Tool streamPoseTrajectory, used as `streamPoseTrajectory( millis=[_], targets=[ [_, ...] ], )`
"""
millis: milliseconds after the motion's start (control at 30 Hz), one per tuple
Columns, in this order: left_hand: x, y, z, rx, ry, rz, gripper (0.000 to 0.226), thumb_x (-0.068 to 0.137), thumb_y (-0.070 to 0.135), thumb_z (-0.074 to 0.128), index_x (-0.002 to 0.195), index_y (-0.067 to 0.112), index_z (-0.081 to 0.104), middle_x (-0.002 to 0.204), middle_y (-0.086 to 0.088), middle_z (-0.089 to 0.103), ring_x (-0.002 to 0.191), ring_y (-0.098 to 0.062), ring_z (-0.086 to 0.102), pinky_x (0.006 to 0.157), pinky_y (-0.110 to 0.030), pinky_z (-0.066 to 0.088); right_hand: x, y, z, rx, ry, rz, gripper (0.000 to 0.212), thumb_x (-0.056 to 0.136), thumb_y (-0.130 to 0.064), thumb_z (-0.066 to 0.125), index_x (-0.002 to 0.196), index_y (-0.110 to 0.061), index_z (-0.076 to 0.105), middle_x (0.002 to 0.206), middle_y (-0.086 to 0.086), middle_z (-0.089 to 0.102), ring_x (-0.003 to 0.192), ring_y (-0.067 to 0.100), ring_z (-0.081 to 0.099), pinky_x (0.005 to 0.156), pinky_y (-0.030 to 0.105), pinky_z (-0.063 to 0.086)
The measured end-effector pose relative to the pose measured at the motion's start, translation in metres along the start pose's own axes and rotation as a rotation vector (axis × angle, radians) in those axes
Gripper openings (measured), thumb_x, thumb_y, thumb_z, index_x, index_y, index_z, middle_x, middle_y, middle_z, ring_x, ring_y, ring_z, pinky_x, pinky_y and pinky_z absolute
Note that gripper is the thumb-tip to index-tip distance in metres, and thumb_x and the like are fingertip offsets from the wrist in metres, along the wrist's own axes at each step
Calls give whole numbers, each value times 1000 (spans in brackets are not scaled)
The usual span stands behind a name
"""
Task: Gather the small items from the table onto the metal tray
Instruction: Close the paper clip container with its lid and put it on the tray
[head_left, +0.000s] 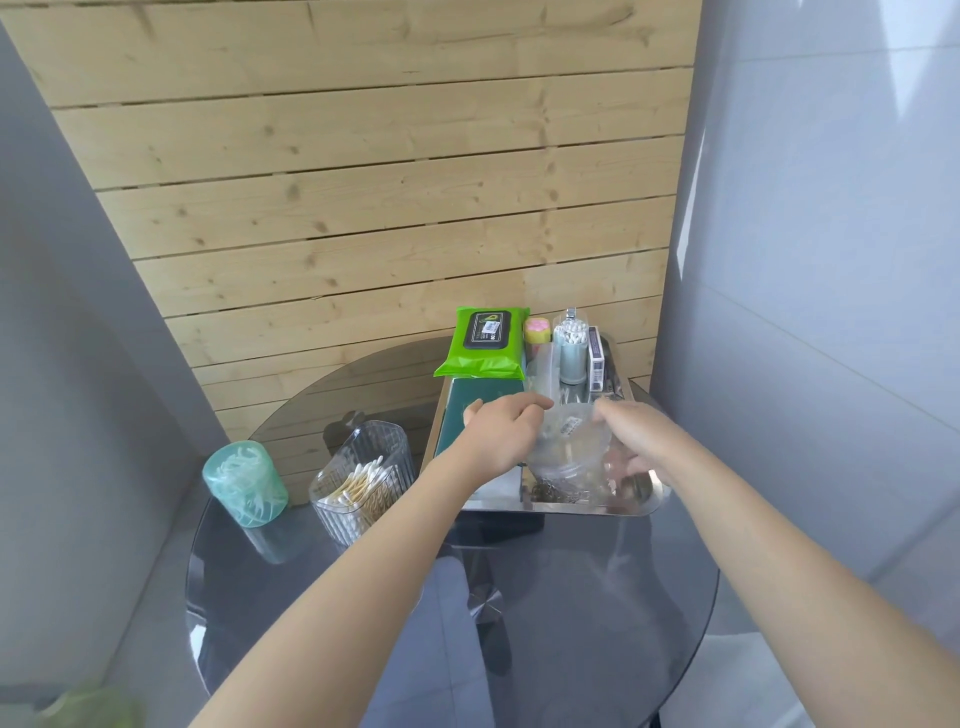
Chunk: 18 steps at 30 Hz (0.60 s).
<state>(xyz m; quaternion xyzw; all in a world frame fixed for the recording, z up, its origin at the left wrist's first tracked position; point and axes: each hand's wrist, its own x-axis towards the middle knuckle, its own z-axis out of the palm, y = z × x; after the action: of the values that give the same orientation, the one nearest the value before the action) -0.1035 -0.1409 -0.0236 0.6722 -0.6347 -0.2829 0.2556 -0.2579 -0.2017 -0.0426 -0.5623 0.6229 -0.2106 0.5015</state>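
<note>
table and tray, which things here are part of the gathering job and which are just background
Part of the job:
metal tray
clear bag in both hands
swab holder
teal jar
green wipes pack

Just background:
wooden slat wall
grey floor

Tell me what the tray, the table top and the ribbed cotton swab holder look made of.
Tray: polished metal, probably steel; its rim mirrors things around it.
Table top: smoked glass, apparently; glossy, and the base shows through.
Ribbed cotton swab holder: clear hard plastic, likely acrylic; swabs show through its fluted wall.
</note>
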Motion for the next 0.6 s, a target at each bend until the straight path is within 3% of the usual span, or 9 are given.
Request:
streamPoseTrajectory(
  millis=[67, 133, 167, 233, 333, 400, 500, 600],
  targets=[
    [-2, -1, 0, 22, -6, 2, 54, 89, 26, 20, 129, 21, 56, 109, 1, 60, 121, -19, 43, 119, -39, 7, 0, 5, 3, -182, -29, -71, 42, 96, -31, 34, 129, -12, 50, 110, 9, 59, 98, 24, 55, 92, 38, 43],
    [-1, -2, 1, 41, -11, -2, 46, 97, 20, 24, 127, 21, 59, 123, 2, 60, 124, -17, 42, 119, -39, 3, -1, 10, 5, -371, -42, -120, 48, 101, -35, 26, 141, -13, 38, 142, 11, 47, 130, 27, 43, 103, 34, 32],
    [-1, -3, 2, 53, -24, 1, 45, 97, 20, 25, 123, 22, 62, 131, 2, 59, 128, -16, 41, 119, -41, 2, 1, 13, 6, -418, -50, -128, 49, 101, -36, 26, 143, -12, 35, 144, 12, 45, 135, 27, 37, 106, 34, 29],
    [2, -6, 5, 90, -58, 4, 47, 96, 23, 24, 113, 22, 68, 130, 3, 60, 130, -16, 41, 119, -48, 0, 6, 16, 6, -438, -27, -156, 50, 100, -37, 31, 142, -10, 36, 143, 12, 47, 132, 27, 42, 105, 35, 33],
    [2, -9, 9, 156, -85, 1, 47, 98, 21, 24, 109, 21, 70, 128, 2, 59, 130, -16, 38, 118, -50, -3, 7, 17, 8, -420, 50, -211, 49, 97, -35, 41, 140, -13, 41, 140, 9, 51, 113, 23, 54, 94, 33, 42],
    [-1, -9, 8, 166, -69, 31, 45, 99, 22, 25, 110, 17, 69, 126, 1, 60, 129, -17, 41, 118, -49, -1, 4, 16, 12, -489, 168, -307, 47, 94, -35, 46, 138, -16, 46, 137, 6, 54, 119, 24, 53, 94, 33, 42],
    [-11, -10, 3, 130, 55, 87, 41, 100, 22, 28, 110, 17, 68, 122, 1, 64, 124, -18, 48, 118, -44, 12, -4, 8, 23, -492, 316, -515, 39, 90, -34, 54, 125, -18, 59, 128, 8, 61, 122, 29, 51, 99, 37, 42],
    [-30, -17, -10, 88, 177, 97, 35, 99, 23, 33, 101, 21, 67, 112, 1, 66, 120, -21, 52, 112, -40, 26, -19, -4, 40, -429, 297, -671, 31, 87, -30, 59, 115, -18, 66, 117, 7, 66, 116, 28, 54, 97, 38, 43]
  ],
)
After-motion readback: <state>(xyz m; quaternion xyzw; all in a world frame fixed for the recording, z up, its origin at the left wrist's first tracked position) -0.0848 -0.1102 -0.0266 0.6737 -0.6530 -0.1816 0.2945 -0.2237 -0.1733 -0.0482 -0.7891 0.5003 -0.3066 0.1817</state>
